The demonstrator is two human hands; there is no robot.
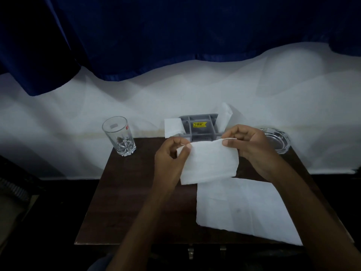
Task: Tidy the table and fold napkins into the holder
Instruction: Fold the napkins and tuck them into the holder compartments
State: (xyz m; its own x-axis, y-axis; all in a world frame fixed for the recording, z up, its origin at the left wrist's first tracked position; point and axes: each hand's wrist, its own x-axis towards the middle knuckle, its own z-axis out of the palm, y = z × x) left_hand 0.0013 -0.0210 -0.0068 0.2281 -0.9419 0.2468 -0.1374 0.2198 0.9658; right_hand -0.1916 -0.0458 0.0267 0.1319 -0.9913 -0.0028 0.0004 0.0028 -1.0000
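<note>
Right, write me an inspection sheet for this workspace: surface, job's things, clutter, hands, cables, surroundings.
Surface: dark wooden table.
Job's things: folded napkin held above the table; unfolded napkin flat at front right; grey napkin holder at the far edge, white napkins at both its sides.
Clutter: glass tumbler upright at far left; glass ashtray at far right.
Hands: left hand and right hand each pinch an upper corner of the folded napkin.
Cables: nothing seen.
Surroundings: white cloth behind the table, blue curtain above it.
</note>
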